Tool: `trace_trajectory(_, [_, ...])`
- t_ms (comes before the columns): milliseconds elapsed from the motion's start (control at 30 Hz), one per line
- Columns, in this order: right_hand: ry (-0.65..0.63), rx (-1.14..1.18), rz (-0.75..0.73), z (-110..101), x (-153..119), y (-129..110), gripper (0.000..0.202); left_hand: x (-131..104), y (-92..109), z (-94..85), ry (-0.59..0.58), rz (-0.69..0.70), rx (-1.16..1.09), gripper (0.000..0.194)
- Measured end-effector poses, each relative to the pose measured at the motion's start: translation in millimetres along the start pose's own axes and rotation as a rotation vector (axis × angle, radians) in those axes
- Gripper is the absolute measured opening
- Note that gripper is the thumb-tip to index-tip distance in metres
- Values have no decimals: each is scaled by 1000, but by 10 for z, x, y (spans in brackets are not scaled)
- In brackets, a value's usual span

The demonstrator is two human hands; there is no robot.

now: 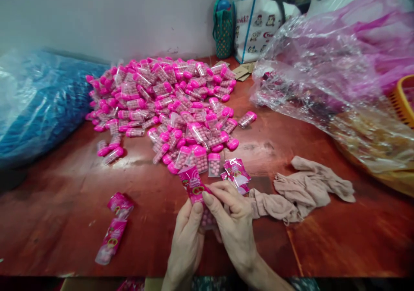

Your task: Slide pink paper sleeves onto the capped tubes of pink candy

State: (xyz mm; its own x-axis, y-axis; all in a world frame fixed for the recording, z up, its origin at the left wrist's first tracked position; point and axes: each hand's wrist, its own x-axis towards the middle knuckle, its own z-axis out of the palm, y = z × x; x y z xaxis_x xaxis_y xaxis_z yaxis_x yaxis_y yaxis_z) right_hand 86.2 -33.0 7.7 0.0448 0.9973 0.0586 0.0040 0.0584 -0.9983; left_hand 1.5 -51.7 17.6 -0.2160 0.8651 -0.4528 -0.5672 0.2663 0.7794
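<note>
Both my hands meet low in the middle of the view around one small clear candy container (207, 218) filled with pink balls. A pink printed wrapper sleeve (193, 186) covers its upper part and sticks up above my fingers. My left hand (187, 235) grips it from the left, thumb along the front. My right hand (233, 222) pinches the sleeve from the right with thumb and fingers. Just beyond my right hand lies a small stack of flat pink sleeves (237, 173). To the left, two sleeved containers (111, 239) lie on the table.
A large heap of pink-capped candy containers (161, 97) covers the table's back middle. At left lies a plastic bag of blue pieces (48, 105). A beige cloth (304, 192), a clear plastic bag (317, 67) and a yellow basket (404, 101) are at right; a tote bag (258, 28) stands behind.
</note>
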Motion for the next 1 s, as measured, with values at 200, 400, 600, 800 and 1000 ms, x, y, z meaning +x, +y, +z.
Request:
trace_trajectory(200, [149,-41,-23,129,-125,128,14,23,-66,101,89,40,-33,16])
trace_trajectory(400, [16,-127,-105,10,-55,91,21,93,-13,61,18,5,-40,16])
trace_trajectory(600, [-68,-292,-373,-38,-23,108,32,112,106,-53,-63,-97,55,28])
trace_trajectory(800, [-77,-524,-606,-24,0,169,37,150,57,-127,-119,-123,55,26])
trace_trajectory(1000, [-99,-637,-734,-103,68,198,34,223,-23,-181,-175,-232,-24,39])
